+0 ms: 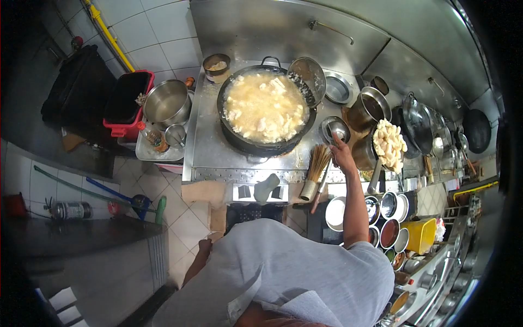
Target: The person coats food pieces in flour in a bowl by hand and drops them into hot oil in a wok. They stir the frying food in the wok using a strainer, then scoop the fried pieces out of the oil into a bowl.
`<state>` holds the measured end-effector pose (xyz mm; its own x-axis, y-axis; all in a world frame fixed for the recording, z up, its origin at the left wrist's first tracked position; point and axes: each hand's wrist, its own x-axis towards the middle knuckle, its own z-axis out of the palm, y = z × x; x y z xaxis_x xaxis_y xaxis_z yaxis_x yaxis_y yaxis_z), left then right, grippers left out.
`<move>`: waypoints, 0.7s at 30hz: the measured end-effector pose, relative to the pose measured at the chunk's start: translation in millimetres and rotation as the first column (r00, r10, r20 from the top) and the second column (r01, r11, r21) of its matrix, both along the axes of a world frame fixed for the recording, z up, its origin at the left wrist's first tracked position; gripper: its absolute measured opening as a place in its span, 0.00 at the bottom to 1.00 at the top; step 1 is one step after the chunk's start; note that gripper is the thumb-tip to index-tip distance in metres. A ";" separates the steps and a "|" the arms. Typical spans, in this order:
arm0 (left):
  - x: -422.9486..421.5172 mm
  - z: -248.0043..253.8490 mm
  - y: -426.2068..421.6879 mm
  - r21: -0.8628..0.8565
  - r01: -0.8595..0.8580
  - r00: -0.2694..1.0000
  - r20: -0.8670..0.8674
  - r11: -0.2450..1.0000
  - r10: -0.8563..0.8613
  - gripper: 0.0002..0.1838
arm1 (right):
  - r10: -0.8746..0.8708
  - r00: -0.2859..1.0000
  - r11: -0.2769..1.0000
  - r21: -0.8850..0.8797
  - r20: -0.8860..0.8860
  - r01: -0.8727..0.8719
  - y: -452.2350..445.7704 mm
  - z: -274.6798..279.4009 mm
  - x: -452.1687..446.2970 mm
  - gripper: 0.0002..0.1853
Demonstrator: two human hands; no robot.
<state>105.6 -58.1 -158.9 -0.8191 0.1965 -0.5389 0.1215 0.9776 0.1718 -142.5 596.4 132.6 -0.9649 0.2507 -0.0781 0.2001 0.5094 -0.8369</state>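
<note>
My right hand (342, 155) is over the right side of the steel stove top, its index finger stretched towards a ladle (339, 126). The fingertip is at the ladle's near rim, and the wooden-ended handle lies towards me. Beside it rests a bamboo brush (316, 166). Left of that hand, a large black wok (222, 111) holds pale pieces (266, 106) in foaming, cloudy liquid. A round strainer (306, 76) leans on the wok's far right edge. Low by my left side is my left hand (204, 248), small and partly hidden by my shirt; its fingers are unclear.
A long-handled pan (375, 177) heaped with pale pieces (389, 143) stands at the right, near a deep pot (371, 103). Several bowls (390, 233) and a yellow container (421, 236) are nearer. A steel pot (167, 102) and oil bottle (153, 137) stand left.
</note>
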 end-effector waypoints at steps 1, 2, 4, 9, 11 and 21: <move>4.3 -5.9 -2.3 0.023 -0.084 0.994 0.069 0.996 0.082 0.11 | -0.033 0.992 0.952 -0.298 0.118 0.067 -14.5 17.3 -1.1 0.33; 8.1 -11.8 -4.1 0.022 -0.084 0.994 0.070 0.996 0.082 0.11 | -0.029 0.971 0.813 -0.559 0.239 0.162 -24.3 28.4 -2.7 0.33; 10.8 -16.3 -2.2 0.084 -0.816 0.555 0.389 0.572 0.735 0.13 | 0.011 0.962 0.715 -0.675 0.272 0.183 -25.0 28.7 -9.7 0.33; 10.1 -0.8 3.8 0.016 -0.090 0.996 0.025 0.996 0.090 0.15 | 0.104 0.964 0.452 -0.875 0.244 0.173 -29.4 35.2 -3.4 0.33; 12.0 -6.9 2.6 0.028 -0.103 0.995 0.009 0.994 0.103 0.14 | 0.068 0.972 0.398 -0.899 0.226 0.181 -33.9 35.0 1.9 0.32; 16.9 -25.6 -2.2 0.196 -0.583 0.810 0.212 0.788 0.547 0.09 | -0.017 0.986 0.472 -0.868 0.165 0.153 -77.5 69.5 28.6 0.31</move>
<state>122.4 -60.3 -184.5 -0.7460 -0.1408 -0.6509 -0.4820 0.7886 0.3819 -113.9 519.0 202.0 -0.9084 0.0659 -0.4130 0.3280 -0.5005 -0.8012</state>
